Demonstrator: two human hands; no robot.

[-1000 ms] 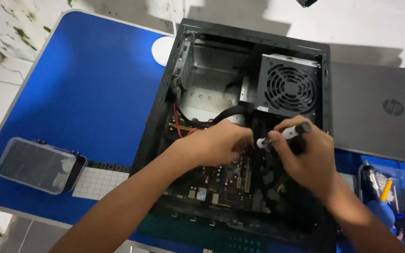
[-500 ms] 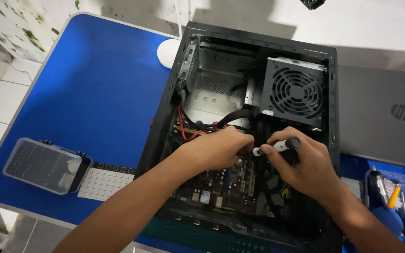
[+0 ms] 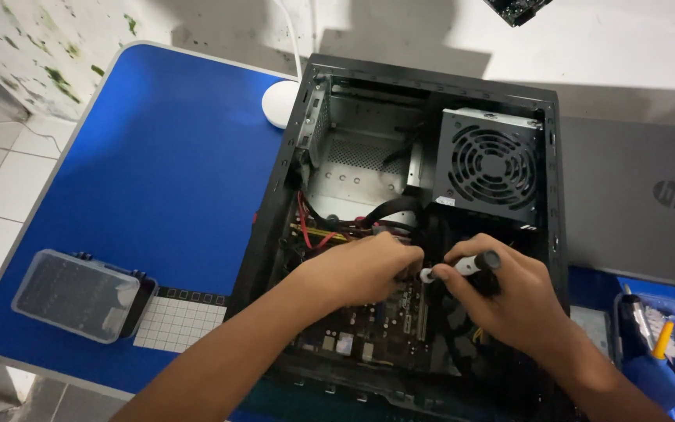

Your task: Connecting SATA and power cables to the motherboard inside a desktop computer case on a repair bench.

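Right hand (image 3: pixel 509 301) grips a slim black-and-white screwdriver (image 3: pixel 462 266) by its stiff, light handle; left hand (image 3: pixel 365 270) pinches closed beside its tip, inside the open black computer case (image 3: pixel 275 227).

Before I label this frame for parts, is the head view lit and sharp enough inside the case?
Head view: sharp, no motion blur. The blue table is evenly lit; the computer case is dim low down, where both hands shade the motherboard. The wide lens bends the table edges.
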